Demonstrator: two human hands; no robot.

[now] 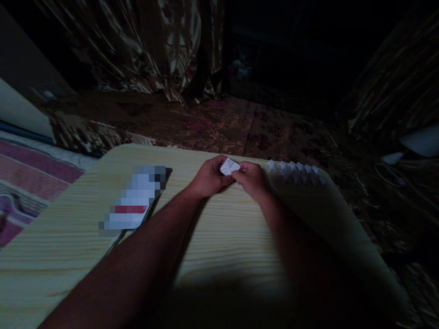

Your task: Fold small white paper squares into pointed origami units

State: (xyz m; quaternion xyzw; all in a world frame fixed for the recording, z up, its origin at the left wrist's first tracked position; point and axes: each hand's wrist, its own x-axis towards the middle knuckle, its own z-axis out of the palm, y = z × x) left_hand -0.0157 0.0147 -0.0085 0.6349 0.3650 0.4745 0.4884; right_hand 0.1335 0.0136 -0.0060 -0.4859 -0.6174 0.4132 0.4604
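Both my hands meet near the far edge of a light wooden table (68,256). Between them is a small folded white paper piece (229,166) with creases showing. My left hand (208,176) pinches its left side with fingers curled. From the right, my right hand (251,177) grips the other side, fingers closed. Just right of my right hand, a row of several small folded white paper shapes (297,168) runs along the table's far edge.
A blurred-out white and red flat object (135,201) lies on the table to the left of my arms. Patterned carpet (212,125) and curtains (144,50) lie beyond the table. A striped pink cloth (24,178) is at left. The room is dim.
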